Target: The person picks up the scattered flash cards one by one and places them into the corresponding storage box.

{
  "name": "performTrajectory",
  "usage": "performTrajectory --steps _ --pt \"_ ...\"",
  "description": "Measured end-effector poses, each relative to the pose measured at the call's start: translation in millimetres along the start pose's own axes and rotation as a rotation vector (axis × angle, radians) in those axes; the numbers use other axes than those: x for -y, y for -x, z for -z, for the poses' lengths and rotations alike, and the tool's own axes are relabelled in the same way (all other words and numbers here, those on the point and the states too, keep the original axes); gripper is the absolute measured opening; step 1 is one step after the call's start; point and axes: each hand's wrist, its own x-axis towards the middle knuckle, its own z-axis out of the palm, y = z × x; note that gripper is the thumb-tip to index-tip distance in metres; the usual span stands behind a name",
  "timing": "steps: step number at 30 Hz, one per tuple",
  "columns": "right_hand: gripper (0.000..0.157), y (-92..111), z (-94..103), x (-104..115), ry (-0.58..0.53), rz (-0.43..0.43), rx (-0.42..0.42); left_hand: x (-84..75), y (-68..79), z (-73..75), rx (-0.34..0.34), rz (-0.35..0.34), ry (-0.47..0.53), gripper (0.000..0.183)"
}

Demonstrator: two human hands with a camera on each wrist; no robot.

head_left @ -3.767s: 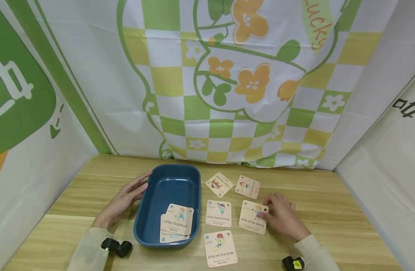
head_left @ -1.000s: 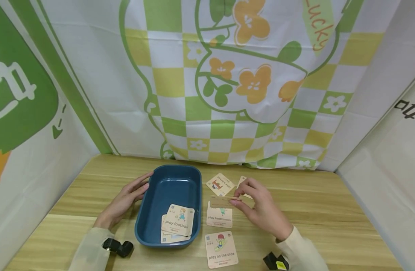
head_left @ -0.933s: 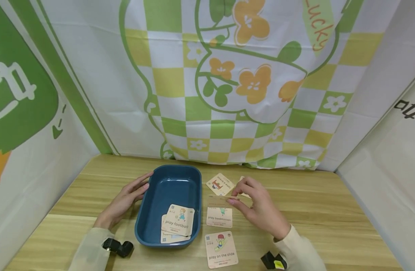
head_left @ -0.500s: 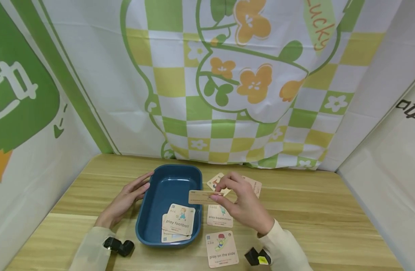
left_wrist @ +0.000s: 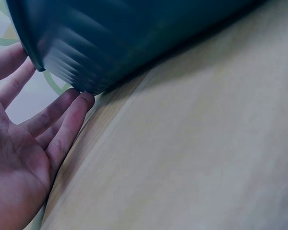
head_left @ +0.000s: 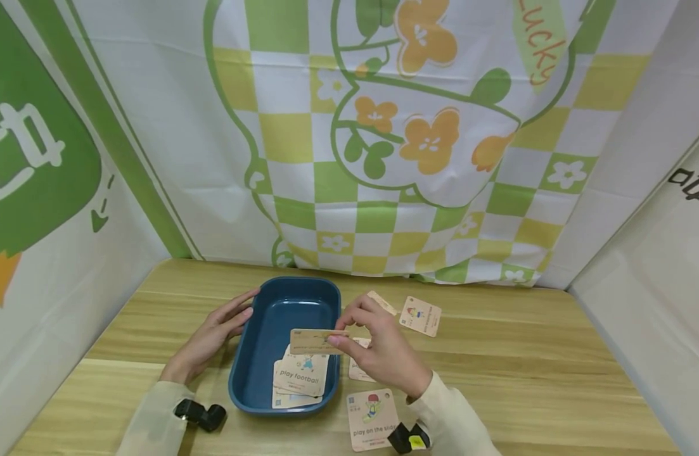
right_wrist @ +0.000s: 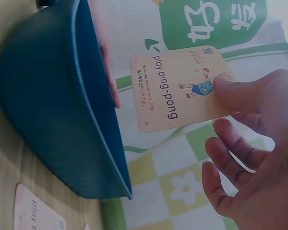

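Note:
In the head view, my right hand (head_left: 386, 354) pinches a flashcard (head_left: 312, 341) between thumb and fingers, above the right part of a blue tray (head_left: 281, 316). The right wrist view shows this card's face (right_wrist: 158, 91), printed "play ping-pong" with a drawn player. My left hand (head_left: 203, 342) lies against the tray's left side, fingers extended. In the left wrist view, its fingertips (left_wrist: 86, 98) touch the outer wall of the tray (left_wrist: 110, 38). Inside the tray, a "play football" card (head_left: 300, 380) tops several overlapping cards, its upper edge partly hidden by the held card.
Right of the tray lie a "play on the slide" card (head_left: 367, 411), a mostly covered card (head_left: 358, 370), another partly hidden card (head_left: 383, 304), and a card (head_left: 420, 316) farther right. A patterned curtain (head_left: 372, 240) hangs behind the wooden table (head_left: 526, 367).
My right hand has lifted the "play ping-pong" card from the table's right side and carried it left, over the tray. The left hand keeps its place at the tray.

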Motion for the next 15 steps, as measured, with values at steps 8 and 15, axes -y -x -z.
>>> performTrajectory --steps 8,15 --pt "0.010 -1.8 -11.2 -4.4 -0.023 -0.019 0.019 0.5 0.5 0.8 -0.004 0.005 -0.002 0.059" --pt "0.013 -1.5 -16.6 -6.2 -0.024 -0.051 0.041 0.1 0.2 0.3 -0.009 0.007 -0.010 0.058"
